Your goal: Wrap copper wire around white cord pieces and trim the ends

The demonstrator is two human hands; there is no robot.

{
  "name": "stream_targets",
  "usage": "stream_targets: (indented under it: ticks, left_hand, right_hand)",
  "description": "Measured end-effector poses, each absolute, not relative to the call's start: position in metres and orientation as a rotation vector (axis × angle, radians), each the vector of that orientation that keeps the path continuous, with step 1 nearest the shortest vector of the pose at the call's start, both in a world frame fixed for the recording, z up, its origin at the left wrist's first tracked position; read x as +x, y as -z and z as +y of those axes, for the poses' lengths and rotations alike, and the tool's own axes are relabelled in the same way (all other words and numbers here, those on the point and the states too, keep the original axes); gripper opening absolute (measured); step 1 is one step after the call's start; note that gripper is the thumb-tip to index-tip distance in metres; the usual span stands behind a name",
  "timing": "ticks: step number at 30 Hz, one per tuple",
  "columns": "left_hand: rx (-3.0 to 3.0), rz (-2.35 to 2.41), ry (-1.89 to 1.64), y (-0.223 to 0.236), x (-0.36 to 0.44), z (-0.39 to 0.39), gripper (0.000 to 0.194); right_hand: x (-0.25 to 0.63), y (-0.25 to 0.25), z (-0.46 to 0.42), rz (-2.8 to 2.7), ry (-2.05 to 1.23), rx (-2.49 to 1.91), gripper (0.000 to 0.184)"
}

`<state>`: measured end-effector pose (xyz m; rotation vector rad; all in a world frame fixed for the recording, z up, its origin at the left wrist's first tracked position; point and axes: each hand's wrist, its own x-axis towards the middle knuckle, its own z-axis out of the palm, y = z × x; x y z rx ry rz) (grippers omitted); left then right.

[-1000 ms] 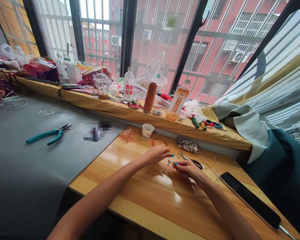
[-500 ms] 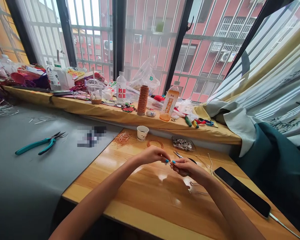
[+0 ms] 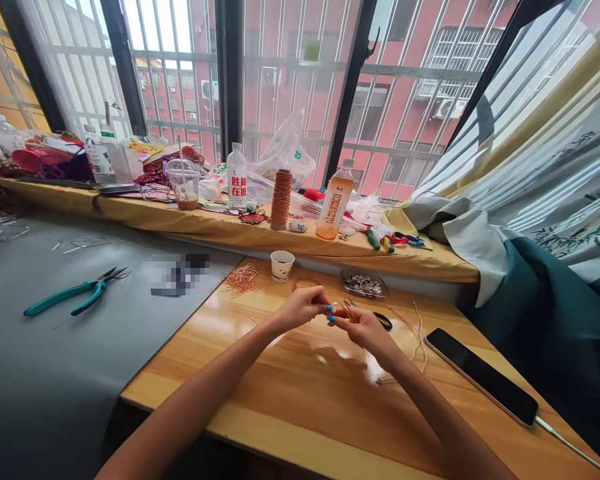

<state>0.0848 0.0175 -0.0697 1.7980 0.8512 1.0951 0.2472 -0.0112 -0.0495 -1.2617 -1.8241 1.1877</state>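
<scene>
Over the wooden table, my left hand (image 3: 304, 311) and my right hand (image 3: 363, 328) meet fingertip to fingertip, both closed in a pinch. A small whitish piece (image 3: 334, 307) shows at the left fingertips; its kind is too small to make out. From between the right fingers sticks out a bit of brown cord (image 3: 351, 316). Just behind the right hand lie scissors (image 3: 383, 322), their blades partly covered by it. Beyond the left hand is a coil of copper-coloured cord (image 3: 305, 284), partly hidden. Pale cord (image 3: 419, 337) lies to the right of the right wrist.
A paper cup (image 3: 283, 266), a pile of short cord pieces (image 3: 243, 279) and a clear tray of small beads (image 3: 365, 285) stand at the back. A phone (image 3: 483, 377) charges at right; pliers (image 3: 75, 297) lie on the grey surface. Bottles (image 3: 336, 203) and a cord spool (image 3: 281, 200) line the sill.
My hands have lifted slightly and turned, still together. The brown cord and the whitish piece sit differently between the fingers, and more of the scissors' handles shows. The view has shifted a little.
</scene>
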Motion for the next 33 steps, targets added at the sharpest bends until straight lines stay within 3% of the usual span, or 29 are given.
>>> stream_targets:
  ticks: [9,23,29,30,33]
  left_hand:
    - [1.537,0.791,-0.987,0.061,0.090,0.013,0.036]
    - [1.733,0.958,-1.079,0.070,0.094,0.010,0.023]
    - [1.696,1.033,-1.005,0.079,0.098,0.012,0.027]
    - [1.730,1.081,-0.961,0.079,0.097,0.014,0.028]
    - [2.032,1.232,-0.750,0.081,0.089,0.023,0.026]
  right_hand:
    - [0.252,0.058,-0.010,-1.895,-0.851,-1.262,0.033]
    - [0.251,0.057,-0.011,-2.019,-0.782,-1.235,0.028]
    - [0.254,0.058,-0.007,-2.039,-0.860,-1.280,0.021]
    - [0.257,0.058,-0.005,-2.003,-0.880,-1.320,0.022]
    - [0.266,0.056,0.000,-1.833,-0.950,-1.401,0.048]
